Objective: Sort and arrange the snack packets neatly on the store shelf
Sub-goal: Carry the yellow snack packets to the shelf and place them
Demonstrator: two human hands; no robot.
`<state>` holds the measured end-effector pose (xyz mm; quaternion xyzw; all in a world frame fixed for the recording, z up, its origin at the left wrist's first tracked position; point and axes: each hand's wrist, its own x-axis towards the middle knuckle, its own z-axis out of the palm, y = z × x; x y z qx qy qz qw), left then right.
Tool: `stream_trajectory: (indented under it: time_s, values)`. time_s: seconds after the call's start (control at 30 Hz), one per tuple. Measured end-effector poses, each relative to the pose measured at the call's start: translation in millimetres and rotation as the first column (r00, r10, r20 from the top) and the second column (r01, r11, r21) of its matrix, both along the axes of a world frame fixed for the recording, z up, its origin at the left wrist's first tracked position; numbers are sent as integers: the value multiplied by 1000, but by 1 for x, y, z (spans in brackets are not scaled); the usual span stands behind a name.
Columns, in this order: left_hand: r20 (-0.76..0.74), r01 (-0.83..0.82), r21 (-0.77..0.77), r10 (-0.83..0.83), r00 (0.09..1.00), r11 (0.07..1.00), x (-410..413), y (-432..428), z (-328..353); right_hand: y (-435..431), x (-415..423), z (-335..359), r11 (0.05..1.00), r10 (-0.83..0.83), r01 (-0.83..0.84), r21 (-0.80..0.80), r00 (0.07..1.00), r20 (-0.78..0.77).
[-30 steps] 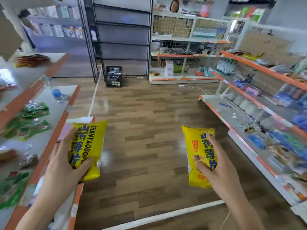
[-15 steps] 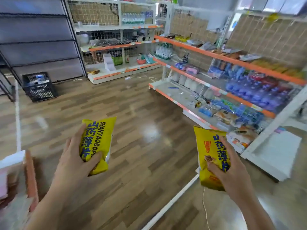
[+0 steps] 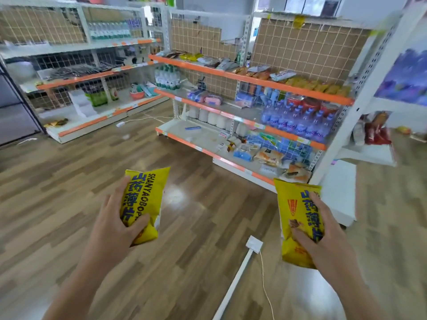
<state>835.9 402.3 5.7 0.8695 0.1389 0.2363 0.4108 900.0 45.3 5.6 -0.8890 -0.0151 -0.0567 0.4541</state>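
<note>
**A:** What are the hands doing?

**B:** The left hand [image 3: 115, 218] grips a glossy yellow snack packet with blue lettering [image 3: 145, 197], with the thumb across the lower front. The right hand [image 3: 323, 236] clamps a second yellow snack packet with a red panel [image 3: 293, 209], fingers wrapped over its right edge. The hands are well apart, and each packet stands roughly upright.

**A:** Where are the packets relative to the shelving?

**B:** They are near the viewer, held in the air above the brown wood-plank floor [image 3: 196, 227] and touching no shelf. A white plastic cable strip [image 3: 233, 282] runs along the floor between the two arms.

**A:** And farther out?

**B:** At far right stands a white metal shelf unit with orange edges [image 3: 251, 80]. Its top tier carries a row of mixed snack bags [image 3: 312, 84]. The middle tier holds clear water bottles with blue labels [image 3: 298, 125]. The bottom tier has loose wrapped goods [image 3: 270, 158] at its right end. A second orange-edged rack [image 3: 92, 77] stands at far left.
</note>
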Motion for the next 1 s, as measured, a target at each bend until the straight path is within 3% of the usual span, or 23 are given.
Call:
stream_trajectory:
  time_s: [0.5, 1.0]
  values:
    - [4, 46, 42, -46, 999, 998, 238, 11, 18, 13, 208, 8, 998, -31, 29, 49, 998, 54]
    - [11, 131, 48, -132, 991, 990, 495, 128, 38, 145, 446, 20, 997, -74, 68, 41, 984, 160]
